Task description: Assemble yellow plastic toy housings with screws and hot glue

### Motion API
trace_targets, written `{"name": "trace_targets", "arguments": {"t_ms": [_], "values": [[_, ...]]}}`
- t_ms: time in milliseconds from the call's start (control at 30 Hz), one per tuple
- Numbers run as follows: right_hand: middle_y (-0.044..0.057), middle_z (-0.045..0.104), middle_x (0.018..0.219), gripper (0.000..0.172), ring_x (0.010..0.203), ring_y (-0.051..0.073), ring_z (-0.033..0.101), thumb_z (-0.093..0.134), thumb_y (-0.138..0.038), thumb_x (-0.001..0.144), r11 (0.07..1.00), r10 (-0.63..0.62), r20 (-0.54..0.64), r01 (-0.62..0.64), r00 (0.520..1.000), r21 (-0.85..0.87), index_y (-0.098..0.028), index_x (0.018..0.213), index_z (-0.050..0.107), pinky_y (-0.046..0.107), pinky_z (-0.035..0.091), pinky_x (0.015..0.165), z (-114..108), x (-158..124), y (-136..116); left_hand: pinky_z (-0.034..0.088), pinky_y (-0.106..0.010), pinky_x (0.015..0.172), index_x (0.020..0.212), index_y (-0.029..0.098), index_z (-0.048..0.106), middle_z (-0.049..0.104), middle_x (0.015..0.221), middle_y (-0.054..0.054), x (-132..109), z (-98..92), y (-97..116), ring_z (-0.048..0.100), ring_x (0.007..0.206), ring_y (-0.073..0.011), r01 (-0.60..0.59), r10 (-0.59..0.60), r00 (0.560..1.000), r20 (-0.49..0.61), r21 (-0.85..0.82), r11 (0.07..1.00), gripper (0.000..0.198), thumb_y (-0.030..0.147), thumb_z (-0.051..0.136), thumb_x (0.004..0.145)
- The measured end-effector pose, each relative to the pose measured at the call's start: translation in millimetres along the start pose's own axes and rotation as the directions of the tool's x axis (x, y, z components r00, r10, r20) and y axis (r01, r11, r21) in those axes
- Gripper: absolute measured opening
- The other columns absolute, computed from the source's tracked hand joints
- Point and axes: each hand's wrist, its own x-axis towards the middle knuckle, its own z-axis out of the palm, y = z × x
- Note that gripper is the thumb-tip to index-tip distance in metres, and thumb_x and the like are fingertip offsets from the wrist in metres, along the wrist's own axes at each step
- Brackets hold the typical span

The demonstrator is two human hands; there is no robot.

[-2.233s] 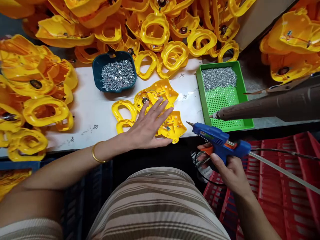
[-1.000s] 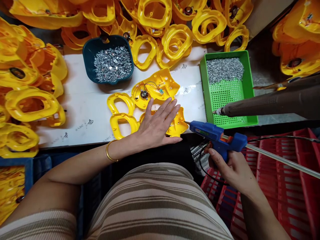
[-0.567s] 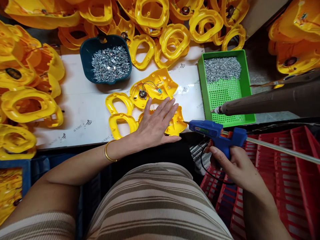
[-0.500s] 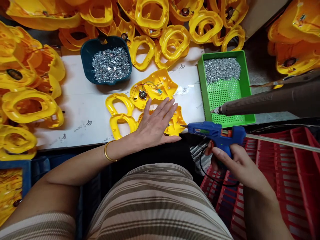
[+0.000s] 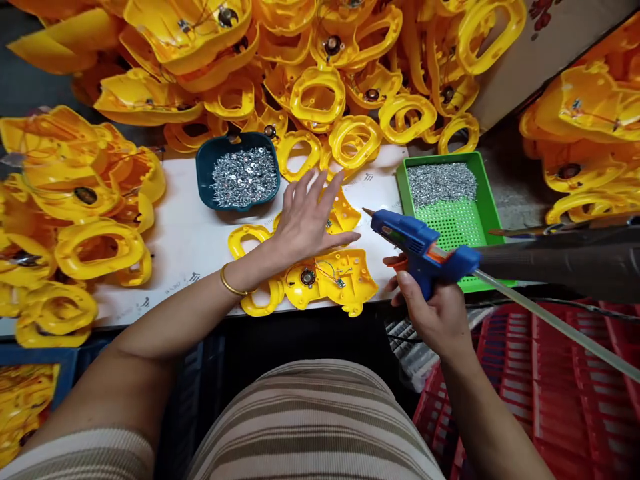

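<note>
My right hand (image 5: 435,307) grips a blue hot glue gun (image 5: 415,247), its nozzle pointing left and up and a long glue stick (image 5: 555,323) trailing from its back. Fingers spread, my left hand (image 5: 307,217) is over the farther yellow plastic shell (image 5: 345,212) and hides much of it. Whether the hand touches that shell I cannot tell. Nearer to me lies a second yellow shell (image 5: 360,273) with a round speaker (image 5: 307,277), thin wires and a small circuit board (image 5: 341,283). A yellow ring part (image 5: 263,303) lies at its left end, partly behind my wrist.
A dark teal bin (image 5: 205,177) of screws stands behind my left hand. At right is a green perforated basket (image 5: 493,200) of small metal pieces, with a dark tool (image 5: 550,260) across it. Yellow shells (image 5: 110,180) pile left and behind. Red crates (image 5: 525,380) stand lower right.
My left hand has moved up from the nearer shell to the farther one, uncovering the nearer one. The glue gun has come up and left, over the table's edge. The view has tilted upward.
</note>
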Motion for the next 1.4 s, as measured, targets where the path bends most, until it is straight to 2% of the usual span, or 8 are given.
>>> {"name": "trace_targets", "arguments": {"t_ms": [167,367,567,767,1067,1233,1400], "values": [[0.008,0.07,0.074,0.051,0.056,0.016,0.063,0.051,-0.058,0.091,1.0,0.017,0.09,-0.016,0.996,-0.012,-0.012,0.107,0.065,0.026,0.051,0.053,0,18,5,0.027,-0.053,0.112,0.152,0.016,0.026,0.04,0.149,-0.02,1,3.5,8,0.036,0.137,-0.0379,-0.034,0.035,0.999,0.024,-0.037,0.999,0.1,0.073,0.059,0.078],[0.009,0.072,0.081,0.054,0.055,0.013,0.062,0.053,-0.057,0.09,0.997,0.049,0.127,-0.056,0.991,0.054,-0.01,0.116,0.064,0.025,0.052,0.051,-2,21,6,0.025,-0.053,0.112,0.151,0.015,0.027,0.038,0.15,-0.02,0,-0.1,11,0.034,0.138,-0.0376,-0.019,0.02,0.999,0.035,-0.033,0.999,0.098,0.069,0.063,0.077],[0.007,0.072,0.081,0.049,0.053,0.012,0.06,0.054,-0.055,0.091,0.997,0.036,0.135,-0.045,0.99,0.068,-0.012,0.112,0.065,0.023,0.049,0.05,-1,24,11,0.024,-0.054,0.113,0.151,0.017,0.028,0.038,0.15,-0.02,-1,0.1,11,0.034,0.138,-0.0374,-0.028,0.029,0.999,0.023,-0.038,0.999,0.095,0.068,0.063,0.079],[0.006,0.07,0.073,0.047,0.048,0.012,0.056,0.054,-0.059,0.089,0.997,0.046,0.163,-0.057,0.986,0.061,-0.015,0.103,0.064,0.023,0.044,0.044,-4,26,6,0.023,-0.056,0.113,0.151,0.017,0.028,0.039,0.15,-0.02,0,1.3,10,0.032,0.138,-0.0388,-0.035,0.037,0.999,0.024,-0.042,0.998,0.096,0.069,0.062,0.079],[0.006,0.065,0.061,0.047,0.047,0.015,0.053,0.049,-0.064,0.088,0.991,0.072,0.128,-0.057,0.989,-0.117,-0.019,0.084,0.061,0.028,0.04,0.043,-7,26,6,0.023,-0.054,0.113,0.151,0.017,0.03,0.041,0.149,-0.019,0,-1.9,13,0.035,0.138,-0.0373,-0.024,0.025,0.999,0.038,-0.019,1.0,0.094,0.065,0.065,0.078],[0.006,0.059,0.055,0.049,0.046,0.016,0.051,0.049,-0.066,0.086,0.978,0.098,0.097,-0.078,0.99,-0.192,-0.02,0.071,0.056,0.029,0.037,0.044,-7,26,4,0.025,-0.054,0.112,0.15,0.018,0.031,0.041,0.149,-0.019,1,-1.3,13,0.035,0.137,-0.0375,-0.029,0.029,0.999,0.037,-0.003,1.0,0.095,0.07,0.063,0.077],[0.005,0.059,0.055,0.048,0.046,0.015,0.049,0.049,-0.065,0.087,0.981,0.088,0.095,-0.07,0.992,-0.183,-0.02,0.071,0.055,0.029,0.036,0.044,-6,24,1,0.027,-0.054,0.11,0.15,0.019,0.031,0.041,0.149,-0.019,1,-1.2,14,0.037,0.135,-0.0381,-0.021,0.021,0.999,0.032,0.004,1.0,0.097,0.071,0.064,0.076]]}}
